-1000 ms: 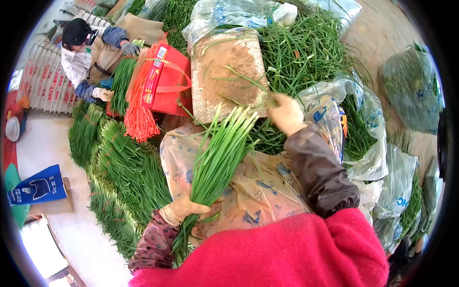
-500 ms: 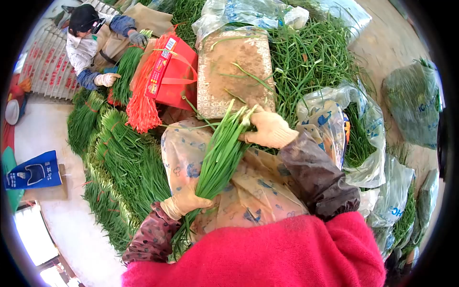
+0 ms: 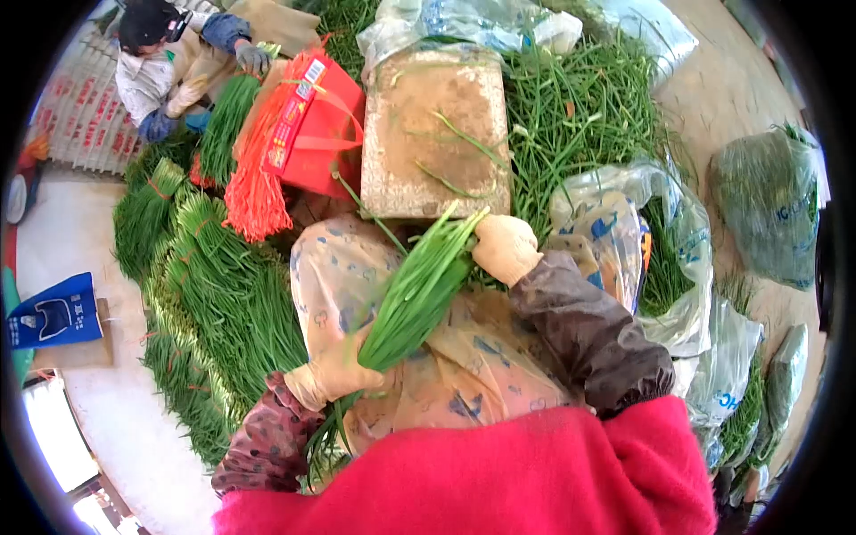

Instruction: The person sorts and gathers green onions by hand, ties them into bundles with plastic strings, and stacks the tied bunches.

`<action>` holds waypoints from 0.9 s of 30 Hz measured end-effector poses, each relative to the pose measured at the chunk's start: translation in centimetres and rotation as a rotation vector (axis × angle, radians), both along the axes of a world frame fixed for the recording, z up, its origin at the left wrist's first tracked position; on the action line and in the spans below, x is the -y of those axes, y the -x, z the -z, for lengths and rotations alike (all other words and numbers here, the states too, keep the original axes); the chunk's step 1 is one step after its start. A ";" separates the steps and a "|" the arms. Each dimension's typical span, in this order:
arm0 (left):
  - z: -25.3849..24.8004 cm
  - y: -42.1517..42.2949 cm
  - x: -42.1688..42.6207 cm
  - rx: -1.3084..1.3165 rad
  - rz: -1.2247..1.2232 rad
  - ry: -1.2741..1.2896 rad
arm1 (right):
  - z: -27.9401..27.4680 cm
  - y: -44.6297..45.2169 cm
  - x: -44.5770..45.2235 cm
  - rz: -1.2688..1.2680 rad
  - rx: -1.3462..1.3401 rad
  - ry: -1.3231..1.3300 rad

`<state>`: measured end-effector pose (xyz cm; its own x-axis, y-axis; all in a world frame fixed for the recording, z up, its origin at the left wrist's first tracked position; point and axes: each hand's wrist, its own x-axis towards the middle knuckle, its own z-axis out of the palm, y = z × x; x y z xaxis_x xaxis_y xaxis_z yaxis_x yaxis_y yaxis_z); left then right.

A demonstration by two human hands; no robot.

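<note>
A loose bunch of garlic chives [image 3: 415, 299] slants across my lap, pale stem ends up and to the right. My left hand [image 3: 334, 373], in a cream glove, is wrapped around its lower leafy part; leaf tips hang below the fist. Gloved as well, my right hand [image 3: 506, 250] is closed at the pale stem ends; its fingertips are partly hidden. Beneath the bunch, a translucent patterned plastic apron [image 3: 481, 374] covers my legs. Just beyond the stem ends is a worn, dirt-stained board [image 3: 432, 134] with a few stray chive leaves on it.
Tied chive bundles [image 3: 223, 267] are stacked at left. A red box [image 3: 325, 134] with orange-red ties [image 3: 259, 196] stands near the board. Loose chives [image 3: 580, 116] heap at right beside plastic bags [image 3: 767, 205]. A gloved co-worker [image 3: 165, 62] sits at upper left, by another bundle.
My right hand has shifted slightly right and down, its fingers more curled. The bunch's stem ends lean further right. The co-worker's lower hand has moved up off their bundle.
</note>
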<state>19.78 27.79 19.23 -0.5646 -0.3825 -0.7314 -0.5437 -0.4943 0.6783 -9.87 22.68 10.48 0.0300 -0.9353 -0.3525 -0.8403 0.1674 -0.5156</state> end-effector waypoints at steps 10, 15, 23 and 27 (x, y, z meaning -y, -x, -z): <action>2.2 -2.8 1.7 -0.154 0.038 0.075 | 1.4 12.7 7.6 0.401 -0.192 -0.011; 4.1 -4.1 2.1 -0.073 0.045 0.230 | -5.6 11.5 8.3 0.220 -0.739 0.012; 0.8 0.5 2.6 -0.114 -0.288 0.300 | -14.0 0.8 3.5 -0.114 0.050 0.658; 1.1 1.5 2.2 -0.227 -0.431 0.232 | -14.2 -1.4 2.2 -0.124 0.135 0.700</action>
<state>18.29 25.56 18.13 -0.4547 -0.7516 -0.4779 -0.1517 -0.4633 0.8731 -8.43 20.52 24.68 0.1513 -0.9274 0.3422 -0.7531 -0.3324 -0.5677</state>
